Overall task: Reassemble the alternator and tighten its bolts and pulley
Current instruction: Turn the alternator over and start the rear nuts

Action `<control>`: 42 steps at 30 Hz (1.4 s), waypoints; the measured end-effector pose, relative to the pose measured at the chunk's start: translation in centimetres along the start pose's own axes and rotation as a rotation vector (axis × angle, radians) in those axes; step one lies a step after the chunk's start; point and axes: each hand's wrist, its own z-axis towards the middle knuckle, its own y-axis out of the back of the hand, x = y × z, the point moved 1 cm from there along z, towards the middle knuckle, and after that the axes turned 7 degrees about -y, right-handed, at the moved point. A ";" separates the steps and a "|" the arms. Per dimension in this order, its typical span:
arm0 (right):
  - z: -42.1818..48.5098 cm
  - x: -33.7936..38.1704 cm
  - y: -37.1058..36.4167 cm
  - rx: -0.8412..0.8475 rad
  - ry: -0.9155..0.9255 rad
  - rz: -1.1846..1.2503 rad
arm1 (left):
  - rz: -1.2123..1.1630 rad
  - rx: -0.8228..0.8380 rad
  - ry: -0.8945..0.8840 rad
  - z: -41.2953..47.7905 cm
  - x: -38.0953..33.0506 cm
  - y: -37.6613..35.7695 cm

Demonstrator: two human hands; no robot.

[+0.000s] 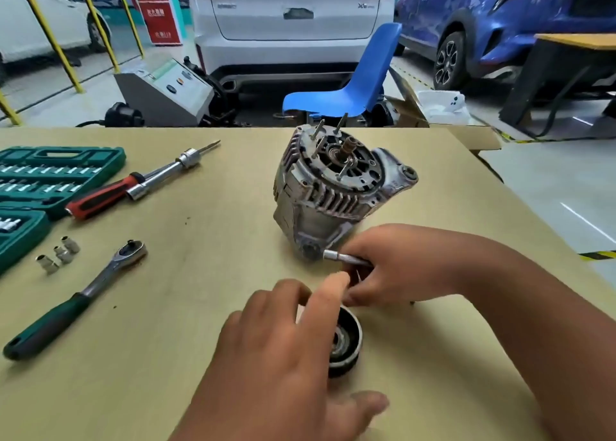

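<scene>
Only the person's two arms show, both uncovered as far as the frame edge. The left grip (283, 337), a bare hand seen from its back, has rounded knuckles, four fingers and a broad thumb (363, 404); its fingertips are blurred, so the nails cannot be made out. The left forearm (213, 420) is bare where it shows. The right grip (396, 264), also a bare hand, runs into a bare wrist (466, 267) and a long, sleeveless right forearm (540, 324).
</scene>
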 end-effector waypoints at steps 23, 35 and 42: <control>-3.3 -3.9 4.6 -0.137 0.021 0.265 | -0.201 -0.357 0.059 1.7 6.4 1.1; -2.7 -9.5 5.5 -0.412 -0.141 0.765 | 0.022 0.337 -0.013 12.7 -5.3 -3.9; -1.9 -10.5 5.4 -0.424 -0.228 0.778 | 0.218 0.514 -0.156 12.7 -3.5 -2.1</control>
